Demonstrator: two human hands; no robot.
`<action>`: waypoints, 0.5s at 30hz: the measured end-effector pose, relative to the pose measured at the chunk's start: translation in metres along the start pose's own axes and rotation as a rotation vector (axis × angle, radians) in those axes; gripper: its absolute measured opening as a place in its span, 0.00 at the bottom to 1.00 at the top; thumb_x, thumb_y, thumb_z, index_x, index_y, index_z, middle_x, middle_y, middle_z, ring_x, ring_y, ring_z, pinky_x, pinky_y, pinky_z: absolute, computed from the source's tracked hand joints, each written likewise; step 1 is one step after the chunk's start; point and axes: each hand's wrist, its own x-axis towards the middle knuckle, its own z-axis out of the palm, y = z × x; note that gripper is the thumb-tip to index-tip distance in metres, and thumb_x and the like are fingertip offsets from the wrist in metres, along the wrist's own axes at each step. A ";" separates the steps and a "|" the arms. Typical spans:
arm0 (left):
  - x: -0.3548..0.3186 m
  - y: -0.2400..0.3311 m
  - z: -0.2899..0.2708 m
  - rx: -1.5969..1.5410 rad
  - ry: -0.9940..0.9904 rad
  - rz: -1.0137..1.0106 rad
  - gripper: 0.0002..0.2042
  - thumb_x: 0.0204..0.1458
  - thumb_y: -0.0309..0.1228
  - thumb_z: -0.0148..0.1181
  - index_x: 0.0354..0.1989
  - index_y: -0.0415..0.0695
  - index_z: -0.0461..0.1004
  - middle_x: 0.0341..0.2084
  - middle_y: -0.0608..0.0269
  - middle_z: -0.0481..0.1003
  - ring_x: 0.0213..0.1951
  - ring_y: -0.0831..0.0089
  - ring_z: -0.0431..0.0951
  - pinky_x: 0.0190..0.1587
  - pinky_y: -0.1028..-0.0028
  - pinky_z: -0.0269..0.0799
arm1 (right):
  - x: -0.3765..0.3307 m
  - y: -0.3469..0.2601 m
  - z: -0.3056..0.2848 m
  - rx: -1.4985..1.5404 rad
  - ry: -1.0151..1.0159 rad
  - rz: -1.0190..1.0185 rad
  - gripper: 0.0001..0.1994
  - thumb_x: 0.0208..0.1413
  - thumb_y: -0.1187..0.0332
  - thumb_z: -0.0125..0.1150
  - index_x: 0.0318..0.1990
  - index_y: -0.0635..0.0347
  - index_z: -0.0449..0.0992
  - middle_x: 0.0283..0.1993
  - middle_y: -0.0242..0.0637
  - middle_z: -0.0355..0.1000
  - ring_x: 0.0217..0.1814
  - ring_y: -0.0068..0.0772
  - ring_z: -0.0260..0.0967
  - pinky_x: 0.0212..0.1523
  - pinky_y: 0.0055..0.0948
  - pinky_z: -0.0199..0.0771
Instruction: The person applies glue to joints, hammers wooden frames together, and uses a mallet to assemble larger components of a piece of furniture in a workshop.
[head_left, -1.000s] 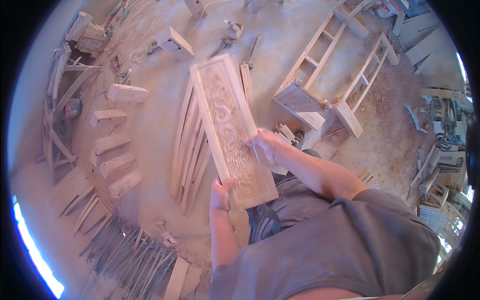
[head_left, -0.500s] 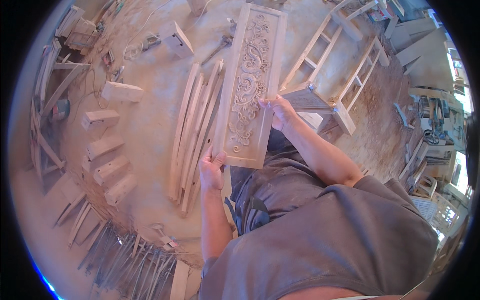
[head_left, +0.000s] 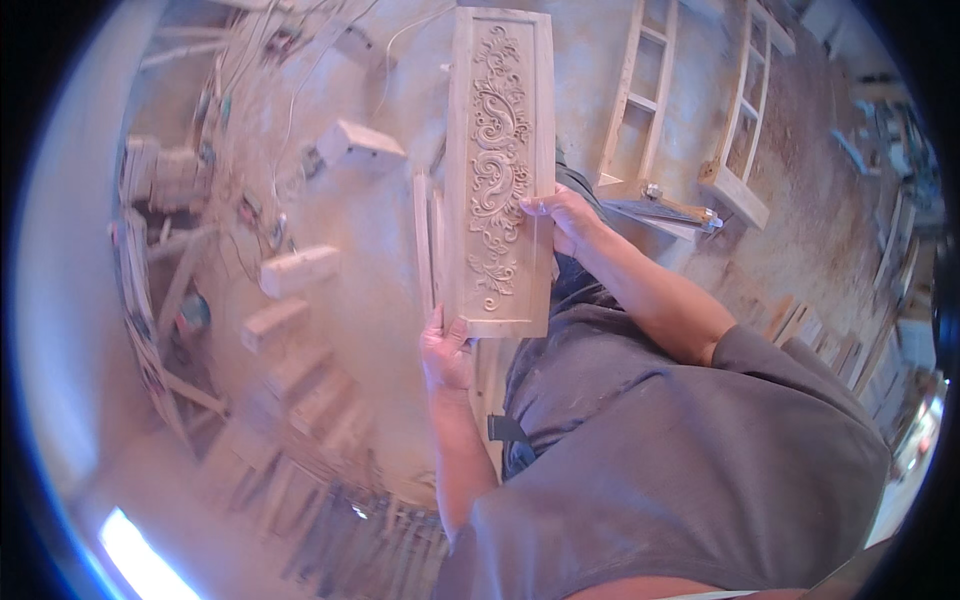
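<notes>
Between left hand (head_left: 447, 352) and right hand (head_left: 570, 217), both pinching its edges, the wooden panel (head_left: 497, 180) appears fully carved, unattached.

Blocks (head_left: 300, 270) lie left of the panel (head_left: 498, 178), frames (head_left: 642, 102) right.

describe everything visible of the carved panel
The carved panel is long, pale and looks like bare wood: a plain border frames scrolls and leaves in relief. It is held above the floor, carved face toward the camera, long sides nearly vertical in the picture. The left hand grips its lower left corner; the right hand holds its right edge, thumb on the face.
</notes>
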 end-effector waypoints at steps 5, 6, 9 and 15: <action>0.155 0.037 0.098 0.228 -0.102 -0.223 0.22 0.55 0.24 0.61 0.58 0.32 0.68 0.46 0.56 0.77 0.44 0.71 0.77 0.50 0.72 0.71 | 0.089 -0.120 -0.035 -0.074 0.239 -0.157 0.21 0.48 0.79 0.64 0.52 0.67 0.69 0.43 0.40 0.74 0.41 0.34 0.74 0.45 0.39 0.77; 0.186 0.045 0.126 0.367 -0.165 -0.263 0.21 0.54 0.24 0.61 0.57 0.32 0.69 0.46 0.56 0.77 0.44 0.72 0.77 0.50 0.73 0.71 | 0.105 -0.146 -0.049 -0.096 0.286 -0.163 0.21 0.48 0.79 0.64 0.51 0.67 0.69 0.43 0.39 0.74 0.41 0.33 0.74 0.45 0.38 0.77; 0.274 0.040 0.187 0.691 -0.299 -0.316 0.19 0.53 0.25 0.63 0.53 0.32 0.71 0.45 0.57 0.77 0.44 0.72 0.77 0.50 0.72 0.72 | 0.136 -0.216 -0.074 -0.161 0.393 -0.135 0.22 0.47 0.78 0.65 0.51 0.69 0.69 0.42 0.40 0.74 0.42 0.32 0.74 0.44 0.36 0.77; 0.428 0.065 0.381 0.611 -0.465 -0.455 0.18 0.57 0.24 0.56 0.54 0.31 0.68 0.45 0.52 0.76 0.45 0.68 0.78 0.49 0.70 0.75 | 0.167 -0.352 -0.093 -0.176 0.305 -0.240 0.28 0.46 0.73 0.68 0.56 0.72 0.66 0.47 0.43 0.73 0.45 0.31 0.73 0.46 0.30 0.77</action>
